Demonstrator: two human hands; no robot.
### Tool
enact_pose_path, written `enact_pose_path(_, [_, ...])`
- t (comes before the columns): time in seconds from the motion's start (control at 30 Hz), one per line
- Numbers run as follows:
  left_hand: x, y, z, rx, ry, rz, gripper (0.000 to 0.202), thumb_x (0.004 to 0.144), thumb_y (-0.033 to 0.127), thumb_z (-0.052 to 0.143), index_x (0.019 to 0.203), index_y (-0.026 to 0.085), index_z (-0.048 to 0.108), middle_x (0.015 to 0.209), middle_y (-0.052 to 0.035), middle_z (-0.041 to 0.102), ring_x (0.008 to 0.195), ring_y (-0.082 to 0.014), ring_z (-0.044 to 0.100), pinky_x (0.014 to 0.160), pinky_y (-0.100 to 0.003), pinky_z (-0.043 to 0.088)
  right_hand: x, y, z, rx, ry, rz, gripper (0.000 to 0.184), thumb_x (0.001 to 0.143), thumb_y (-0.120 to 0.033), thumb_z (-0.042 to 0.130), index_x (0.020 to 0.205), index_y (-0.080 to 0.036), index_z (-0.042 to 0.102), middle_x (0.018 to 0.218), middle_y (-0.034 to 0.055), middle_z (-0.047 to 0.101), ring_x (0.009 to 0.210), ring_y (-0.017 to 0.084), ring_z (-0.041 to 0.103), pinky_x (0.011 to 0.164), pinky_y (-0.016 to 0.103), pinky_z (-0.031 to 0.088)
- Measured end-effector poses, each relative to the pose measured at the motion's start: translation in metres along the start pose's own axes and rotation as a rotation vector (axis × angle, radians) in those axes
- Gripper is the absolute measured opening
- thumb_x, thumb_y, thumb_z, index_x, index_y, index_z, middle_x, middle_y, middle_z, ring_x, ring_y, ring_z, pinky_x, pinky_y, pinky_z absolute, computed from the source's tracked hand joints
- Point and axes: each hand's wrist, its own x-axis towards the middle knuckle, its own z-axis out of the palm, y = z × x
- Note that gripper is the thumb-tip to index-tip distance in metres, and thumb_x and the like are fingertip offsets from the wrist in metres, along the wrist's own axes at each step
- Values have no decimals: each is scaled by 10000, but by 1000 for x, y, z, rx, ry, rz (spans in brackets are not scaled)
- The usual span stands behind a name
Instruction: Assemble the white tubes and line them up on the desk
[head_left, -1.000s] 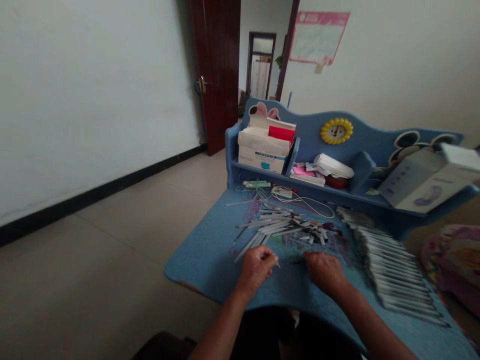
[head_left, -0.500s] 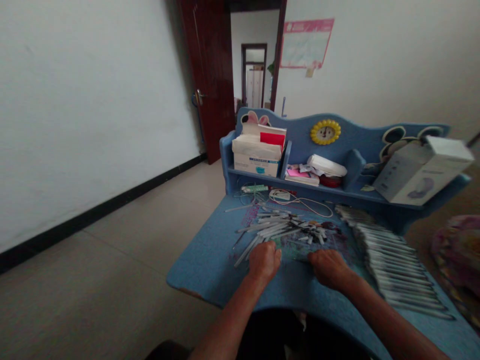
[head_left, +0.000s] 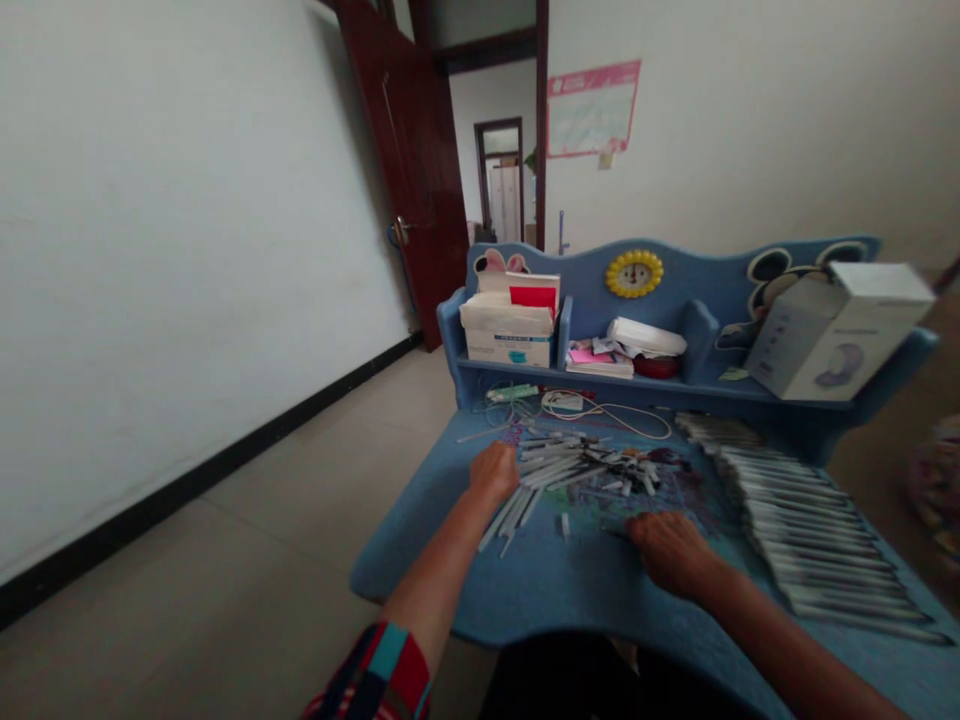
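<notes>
The left hand (head_left: pixel 495 472) curls at the left edge of a heap of pale tubes (head_left: pixel 553 468); whether its fingers grasp one cannot be told. The right hand (head_left: pixel 666 548) pinches a slim dark piece (head_left: pixel 616 530) above the blue desk (head_left: pixel 555 592). Lettering on the open carton (head_left: pixel 487 345) (blue-banded), white box (head_left: pixel 814 345) and pink-edged poster (head_left: pixel 591 115) is illegibly small.

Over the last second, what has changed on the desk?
The left hand moved forward and slightly left, to the left edge of the stick pile. A white bit now lies in front of the pile, apparently let go by that hand.

The right hand stayed about where it was, with a dark piece; the stick row and clock stayed put.
</notes>
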Motion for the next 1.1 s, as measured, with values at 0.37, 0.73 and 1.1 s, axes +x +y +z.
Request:
enact_pose_path(0.37, [15,-6,-4,-290,-148,-49,293,858,294,536,1122,166,534,1129,-76,558,968,-208,570,801,-398,489,-5,-1,2,81,29,54,478,709,12,408,1159,-80,543,953,172,661,862,265,634,702,317,437])
enact_pose_path(0.73, [-18,9,-26,-1207,-216,-151,95,712,203,615,739,136,553,570,38,538,395,-38,428,377,-150,305,-23,-23,-15,1254,245,135,218,635,-141,424,730,-164,619,523,-36,478,484,109,452,461,203,341])
enact_pose_path(1.1, [-41,51,-10,-1694,-362,-209,112,689,144,655,733,132,552,580,27,580,378,-31,480,359,-124,358,-26,-81,-47,1697,119,105,137,592,-145,461,624,-150,595,403,-78,390,348,41,302,349,157,220])
